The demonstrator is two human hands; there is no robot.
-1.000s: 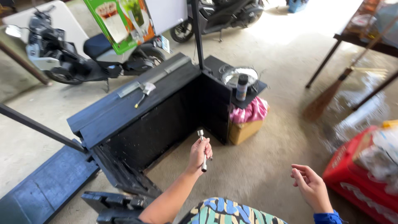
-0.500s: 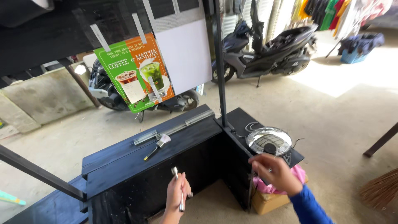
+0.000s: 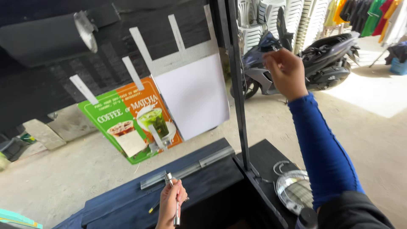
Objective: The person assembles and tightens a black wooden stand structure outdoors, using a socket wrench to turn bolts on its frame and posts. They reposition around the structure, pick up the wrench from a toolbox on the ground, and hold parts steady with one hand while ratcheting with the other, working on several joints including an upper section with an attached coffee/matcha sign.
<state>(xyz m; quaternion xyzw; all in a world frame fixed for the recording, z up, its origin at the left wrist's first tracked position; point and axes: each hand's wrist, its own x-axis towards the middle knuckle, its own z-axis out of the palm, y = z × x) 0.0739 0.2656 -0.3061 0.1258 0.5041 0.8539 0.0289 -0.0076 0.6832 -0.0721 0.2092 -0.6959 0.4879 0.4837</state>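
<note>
— Chrome ratchet wrench (image 3: 173, 199) gripped upright in left hand (image 3: 170, 204), fingers wrapped round the handle, above the dark counter (image 3: 199, 180).

— Right hand (image 3: 287, 71) raised by the black post (image 3: 237, 80), pinching something small, perhaps a bolt. Could slip and drop.

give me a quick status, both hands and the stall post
Left hand gripping a metal ratchet wrench over the black counter. Right hand raised beside the black upright post, pinching something small. Nothing between hand and post.
</note>
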